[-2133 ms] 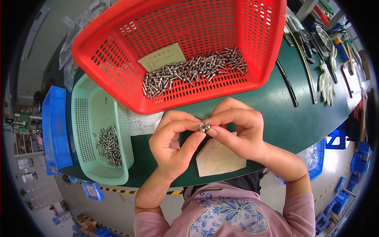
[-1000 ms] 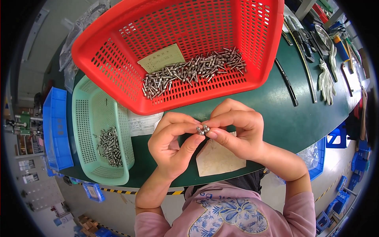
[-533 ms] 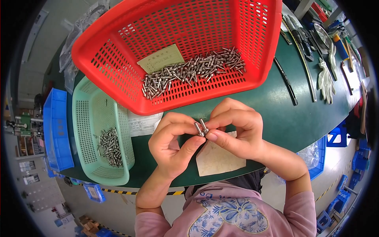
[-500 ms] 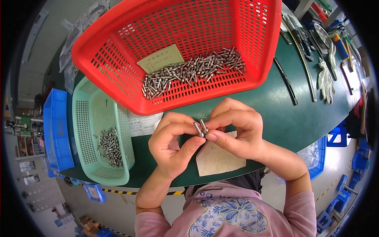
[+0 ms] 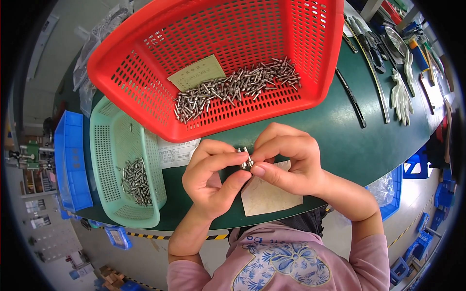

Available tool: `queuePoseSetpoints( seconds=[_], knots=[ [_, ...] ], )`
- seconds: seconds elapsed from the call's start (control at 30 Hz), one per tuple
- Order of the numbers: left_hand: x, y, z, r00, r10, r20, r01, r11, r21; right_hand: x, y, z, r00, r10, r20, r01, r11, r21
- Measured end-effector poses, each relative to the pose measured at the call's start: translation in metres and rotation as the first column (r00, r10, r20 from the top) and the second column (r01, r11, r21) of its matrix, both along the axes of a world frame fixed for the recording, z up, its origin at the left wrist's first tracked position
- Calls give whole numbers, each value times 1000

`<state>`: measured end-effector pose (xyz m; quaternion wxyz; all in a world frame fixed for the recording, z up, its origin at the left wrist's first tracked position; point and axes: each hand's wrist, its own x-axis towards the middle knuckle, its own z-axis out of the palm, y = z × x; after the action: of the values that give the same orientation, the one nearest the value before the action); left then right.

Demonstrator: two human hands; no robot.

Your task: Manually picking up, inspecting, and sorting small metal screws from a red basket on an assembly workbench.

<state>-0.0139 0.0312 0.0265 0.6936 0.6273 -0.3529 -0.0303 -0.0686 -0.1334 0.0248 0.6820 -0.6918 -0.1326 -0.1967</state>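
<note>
Above a dark-green surface (image 5: 335, 140), a person's left hand (image 5: 211, 177) and right hand (image 5: 291, 160), drawn into narrow pinches, hold two slim, shiny metal pins (image 5: 246, 159) side by side. From the pins, a red perforated plastic basket (image 5: 242, 117) with a heap of metal pieces (image 5: 238, 87) sits around twelve o'clock, a pale-green plastic basket (image 5: 154, 179) at nine, a cream sheet (image 5: 272, 199) at five.

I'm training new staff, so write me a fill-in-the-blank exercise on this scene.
The left hand and right hand hold metal pins; the large basket just beyond is coloured ____.
The tray left of the smaller basket is coloured ____.
A white glove lies to the ____ of both hands.

Missing words: red; blue; right.
</note>
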Motion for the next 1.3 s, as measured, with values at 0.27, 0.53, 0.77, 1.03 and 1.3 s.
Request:
queuePoseSetpoints(
  seconds=[0.27, 0.53, 0.77, 1.03, 1.3],
  knots=[
    [4, -2, 1, 988, 35, 149, -48, 995, 84, 0, -1, -1, 1000, 5, -18, -5, 1000, -1],
    [4, 0, 7, 983, 23, 184, -48, 991, 128, 1, -3, 2, 999, 22, 46, -19, 998, -62],
    [5, -2, 9, 990, 12, 142, -32, 990, 138, 1, -4, 1, 1000, 25, -1, -25, 997, -78],
    [2, 0, 6, 1000, -27, -5, 27, 995, 99, 0, -1, 2, 997, 54, -54, -57, 997, -44],
    [-1, 0, 0, 925, -184, -333, 169, 983, -74, -5, -10, 2, 983, 136, -121, -138, 990, -11]
  ],
)
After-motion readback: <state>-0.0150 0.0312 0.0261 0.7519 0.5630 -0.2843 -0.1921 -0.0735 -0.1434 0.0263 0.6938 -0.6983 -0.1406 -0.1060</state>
